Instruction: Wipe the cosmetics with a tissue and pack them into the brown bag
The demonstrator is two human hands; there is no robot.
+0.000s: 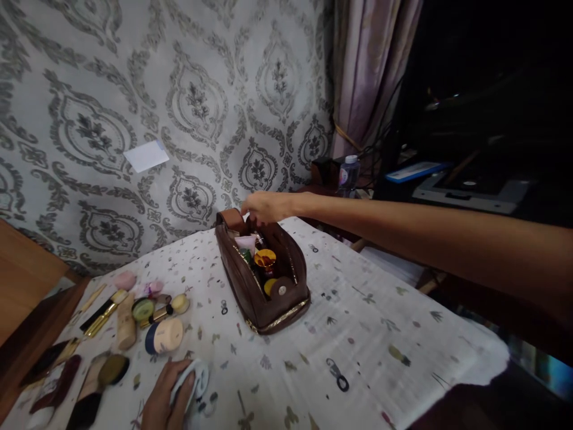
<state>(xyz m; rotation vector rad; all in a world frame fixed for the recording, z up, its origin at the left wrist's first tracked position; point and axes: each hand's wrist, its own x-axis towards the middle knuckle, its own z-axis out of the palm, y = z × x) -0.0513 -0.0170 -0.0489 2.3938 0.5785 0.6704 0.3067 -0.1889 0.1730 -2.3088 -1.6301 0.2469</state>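
Observation:
A brown leather toiletry bag (250, 286) lies open on the patterned tablecloth (367, 334), holding several small bottles and jars. My right hand (264, 208) reaches across to the bag's far end, fingers curled down at its opening near the loop handle; what they grip is hidden. My left hand (168, 394) rests at the near edge of the table, fingers closed on a white cloth or pad (194, 379).
Cosmetics lie at the left: a cream jar on its side (164, 335), gold lipstick tubes (104, 313), a compact (113, 369), pink sponges (124, 279). A water bottle (348, 174) stands behind the table. Patterned wall behind, curtain and dark equipment at the right.

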